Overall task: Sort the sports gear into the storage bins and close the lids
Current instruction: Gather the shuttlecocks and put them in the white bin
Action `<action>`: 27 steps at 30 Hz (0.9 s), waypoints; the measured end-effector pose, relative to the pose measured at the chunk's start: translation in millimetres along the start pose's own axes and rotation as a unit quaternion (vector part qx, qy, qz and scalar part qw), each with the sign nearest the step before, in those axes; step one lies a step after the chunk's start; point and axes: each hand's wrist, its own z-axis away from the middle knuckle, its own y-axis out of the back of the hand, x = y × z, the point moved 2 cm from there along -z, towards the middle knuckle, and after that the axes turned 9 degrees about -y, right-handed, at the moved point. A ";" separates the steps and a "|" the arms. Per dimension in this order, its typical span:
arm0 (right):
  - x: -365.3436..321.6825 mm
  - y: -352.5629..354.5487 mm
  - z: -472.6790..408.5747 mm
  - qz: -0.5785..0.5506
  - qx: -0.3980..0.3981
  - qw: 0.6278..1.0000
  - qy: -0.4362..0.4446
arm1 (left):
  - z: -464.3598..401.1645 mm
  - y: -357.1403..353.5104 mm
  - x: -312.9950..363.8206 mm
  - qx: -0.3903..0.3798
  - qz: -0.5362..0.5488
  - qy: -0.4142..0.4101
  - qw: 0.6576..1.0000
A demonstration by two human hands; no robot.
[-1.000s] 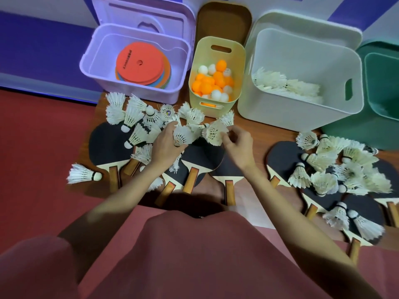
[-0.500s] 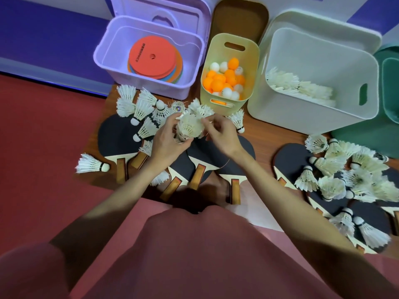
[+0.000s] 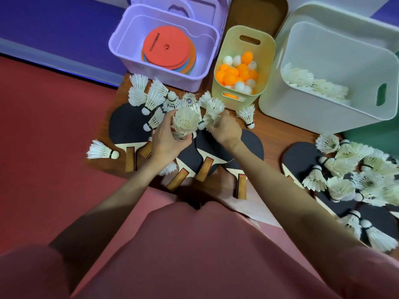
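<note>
While both arms reach forward over a pink-clad lap, the left hand [image 3: 166, 137] curls around a nested stack of white shuttlecocks [image 3: 186, 121], holding it upright with the feather skirts opening toward the camera. Just beside it, the right hand [image 3: 224, 128] pinches another shuttlecock [image 3: 212, 111] by its feathers, close against the stack. Beneath the hands, several black table tennis paddles [image 3: 207, 156] with wooden handles lie overlapping on a brown wooden board [image 3: 269, 130], which rests on a red floor [image 3: 43, 126]. More loose shuttlecocks [image 3: 149, 96] are scattered over the paddles toward the board's far left corner, and one shuttlecock lies alone at its left edge [image 3: 101, 151]. Along the board's far edge stand four open bins. A lilac bin [image 3: 133, 61] on the left holds flat round discs [image 3: 167, 50], the top one red. A small yellow bin [image 3: 218, 87] in the middle holds orange and white balls [image 3: 237, 72]. A large white bin [image 3: 302, 115] to the right holds a layer of shuttlecocks, and a green bin [image 3: 371, 141] shows only partly beyond it. Toward the board's right edge, a second heap of shuttlecocks [image 3: 354, 173] lies over more black paddles.
</note>
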 end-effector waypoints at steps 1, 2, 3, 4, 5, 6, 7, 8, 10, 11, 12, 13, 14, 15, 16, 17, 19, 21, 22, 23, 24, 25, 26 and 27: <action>2.1 0.4 2.2 -0.001 0.007 1.000 -0.004 | 0.6 1.3 0.6 0.005 0.004 -0.002 1.000; 5.6 2.2 5.1 -0.004 0.014 1.000 -0.008 | 1.1 2.5 1.2 0.009 0.006 -0.005 1.000; 10.8 4.4 8.2 -0.012 0.022 1.000 -0.012 | 1.4 3.7 1.8 0.011 0.009 -0.010 1.000; 17.6 7.3 12.2 -0.031 0.032 0.999 -0.015 | 1.7 4.7 2.6 0.012 0.013 -0.015 1.000; 24.8 11.4 16.9 -0.063 0.043 0.997 -0.018 | 1.9 5.6 3.0 0.014 0.019 -0.020 1.000; 31.6 16.5 22.4 -0.105 0.058 0.993 -0.018 | 2.0 6.3 3.4 0.016 0.022 -0.025 0.999; 37.3 23.3 27.9 -0.153 0.075 0.985 -0.013 | 2.1 7.1 4.1 0.018 0.021 -0.032 0.999; 40.7 30.6 33.4 -0.201 0.090 0.975 -0.004 | 2.2 7.5 4.9 0.018 0.015 -0.040 0.999; 39.6 47.7 44.9 -0.302 0.102 0.948 0.025 | 2.2 7.7 7.0 0.012 -0.004 -0.060 0.998; 35.7 56.2 50.4 -0.354 0.099 0.929 0.042 | 1.9 7.9 7.7 0.009 -0.014 -0.070 0.997; 29.9 64.2 55.6 -0.402 0.089 0.909 0.059 | 1.5 7.5 8.4 0.006 -0.023 -0.077 0.997; 23.5 70.3 59.5 -0.440 0.076 0.892 0.070 | 0.5 7.0 9.0 0.002 -0.029 -0.080 0.996; 17.0 74.3 62.8 -0.462 0.061 0.881 0.079 | -0.6 6.2 9.2 -0.004 -0.034 -0.079 0.996; 10.9 75.8 65.2 -0.472 0.043 0.876 0.088 | -2.1 5.0 9.0 -0.011 -0.037 -0.075 0.996; 5.1 75.1 66.8 -0.471 0.026 0.876 0.099 | -3.5 3.9 9.4 -0.019 -0.038 -0.071 0.997; 0.3 72.9 67.5 -0.463 0.012 0.879 0.111 | -4.9 2.8 9.7 -0.025 -0.036 -0.069 0.997; -6.7 64.8 66.4 -0.428 -0.002 0.893 0.135 | -6.2 0.8 12.6 -0.034 -0.027 -0.077 0.996; -12.6 57.2 64.4 -0.376 -0.010 0.914 0.153 | -7.2 -0.2 16.9 -0.043 -0.021 -0.084 0.995; -15.9 54.9 64.0 -0.359 -0.015 0.920 0.159 | -8.0 -0.5 18.0 -0.046 -0.022 -0.083 0.995; -18.8 53.5 63.5 -0.351 -0.019 0.922 0.162 | -9.6 -0.6 17.4 -0.047 -0.022 -0.080 0.995; -20.8 52.7 62.5 -0.352 -0.023 0.922 0.160 | -11.0 -0.9 15.7 -0.046 -0.020 -0.074 0.996; -20.8 51.4 59.6 -0.357 -0.024 0.921 0.152 | -12.8 -0.8 13.2 -0.041 -0.014 -0.069 0.997; -18.9 49.2 54.0 -0.359 -0.020 0.923 0.140 | -14.4 -0.3 10.8 -0.035 -0.008 -0.064 0.997; -15.2 46.1 45.9 -0.348 -0.010 0.929 0.126 | -15.8 0.1 8.4 -0.026 -0.002 -0.061 0.998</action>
